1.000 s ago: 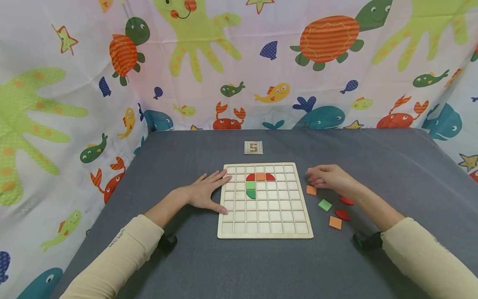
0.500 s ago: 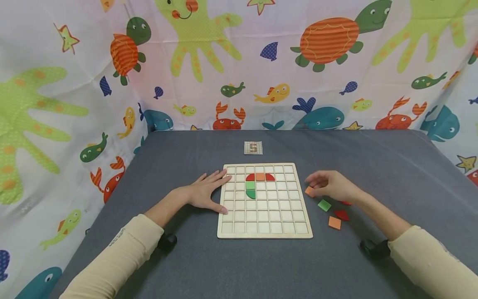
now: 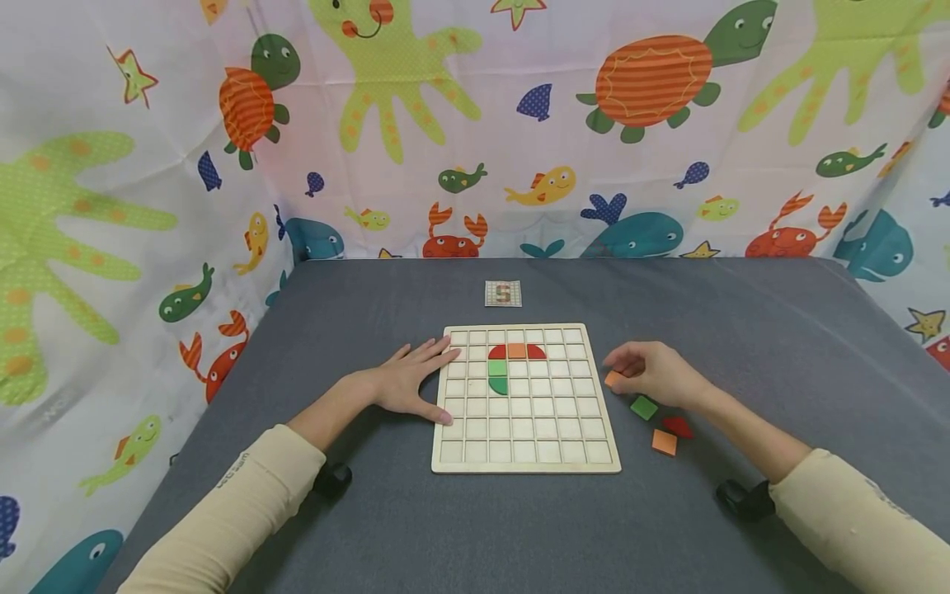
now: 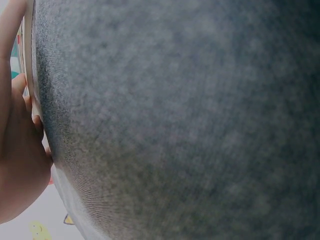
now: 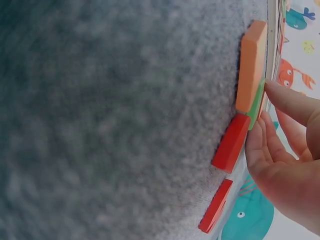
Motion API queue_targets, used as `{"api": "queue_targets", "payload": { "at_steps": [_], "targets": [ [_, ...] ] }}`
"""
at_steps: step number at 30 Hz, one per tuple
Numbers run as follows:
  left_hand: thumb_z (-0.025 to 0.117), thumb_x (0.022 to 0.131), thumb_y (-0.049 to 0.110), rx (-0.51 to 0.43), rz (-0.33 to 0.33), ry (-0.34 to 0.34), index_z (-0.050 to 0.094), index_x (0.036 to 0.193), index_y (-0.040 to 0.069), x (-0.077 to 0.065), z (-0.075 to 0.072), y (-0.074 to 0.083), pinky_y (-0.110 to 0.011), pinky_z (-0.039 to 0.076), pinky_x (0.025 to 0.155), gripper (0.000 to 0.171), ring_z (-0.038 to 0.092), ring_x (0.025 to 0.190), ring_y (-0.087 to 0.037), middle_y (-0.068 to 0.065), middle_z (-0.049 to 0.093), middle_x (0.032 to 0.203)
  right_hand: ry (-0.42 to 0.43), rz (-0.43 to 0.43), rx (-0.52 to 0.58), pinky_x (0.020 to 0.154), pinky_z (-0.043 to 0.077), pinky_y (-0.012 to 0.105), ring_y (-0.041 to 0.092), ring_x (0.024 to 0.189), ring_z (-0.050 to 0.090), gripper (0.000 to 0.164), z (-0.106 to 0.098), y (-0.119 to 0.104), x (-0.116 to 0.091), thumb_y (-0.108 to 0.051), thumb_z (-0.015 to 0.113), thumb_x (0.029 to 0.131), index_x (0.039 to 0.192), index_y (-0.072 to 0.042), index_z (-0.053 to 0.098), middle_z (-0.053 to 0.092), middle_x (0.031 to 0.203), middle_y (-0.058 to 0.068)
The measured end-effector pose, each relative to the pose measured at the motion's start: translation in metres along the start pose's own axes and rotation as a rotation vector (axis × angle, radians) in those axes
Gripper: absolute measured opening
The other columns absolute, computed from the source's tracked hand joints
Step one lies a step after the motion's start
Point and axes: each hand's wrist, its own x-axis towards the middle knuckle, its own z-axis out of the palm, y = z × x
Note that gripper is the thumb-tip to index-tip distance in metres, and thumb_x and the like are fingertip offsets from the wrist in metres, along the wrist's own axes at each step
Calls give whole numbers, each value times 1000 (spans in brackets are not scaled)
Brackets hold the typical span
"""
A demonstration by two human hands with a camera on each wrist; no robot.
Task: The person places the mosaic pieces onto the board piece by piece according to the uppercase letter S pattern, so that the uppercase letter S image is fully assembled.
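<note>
My left hand [image 3: 408, 384] lies spread on the left border of a wooden grid board [image 3: 525, 470], fingers straight. Set in the board's cells are red quarter-rounds [image 3: 536, 352], an orange square [image 3: 517, 351], a light green square [image 3: 497, 368] and a dark green quarter-round [image 3: 498, 385]. Right of the board, my right hand [image 3: 660, 375] pinches an orange square tile [image 3: 612, 379] between thumb and fingers, low over the cloth. Close by lie a green square [image 3: 643, 407], a red curved-edge piece [image 3: 678, 426] and another orange square [image 3: 664, 442]. A second red piece [image 5: 216, 206] shows in the right wrist view.
Behind the board lies a small card [image 3: 503, 294] printed with a coloured pattern on a grid. Grey cloth [image 3: 371, 528] covers the table. A curtain [image 3: 416, 198] with sea animals hangs around the back and sides.
My right hand has come down onto the nearest orange tile, taken it between thumb and fingers and shifted it slightly left. My left hand stays in place on the board.
</note>
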Motion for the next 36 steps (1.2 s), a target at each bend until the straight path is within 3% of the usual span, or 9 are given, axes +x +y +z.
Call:
{"api": "queue_targets", "payload": {
  "at_steps": [23,28,32,36],
  "targets": [
    [64,74,71,-8,-9,-2,8,155,21,0,3,-1,-54,-1,111,111,-3,144,-25,-2,-4,159,-56,16,-36,74,49,36,22,86,59,28,0,-2,4,-1,72,83,110,-1,65,62,97,6],
    [64,74,71,-5,-12,-6,8,155,22,1,3,-2,-54,-1,111,110,-3,144,-24,-1,-4,159,-57,-10,-10,67,46,32,20,78,54,29,-1,0,3,-1,73,82,110,-1,65,59,88,4],
    [64,75,70,-8,-12,-2,8,155,22,1,3,-1,-54,-1,111,109,-3,144,-25,-2,-4,159,-51,-12,1,70,48,33,19,80,57,26,-1,2,2,-4,73,83,108,-1,66,62,89,3],
    [64,75,70,-9,-11,-1,8,155,22,1,2,-1,-54,-1,111,109,-3,144,-25,-2,-4,159,-58,56,83,75,50,35,20,86,60,25,-3,2,1,-8,72,85,108,0,67,66,96,6]
  ]
}}
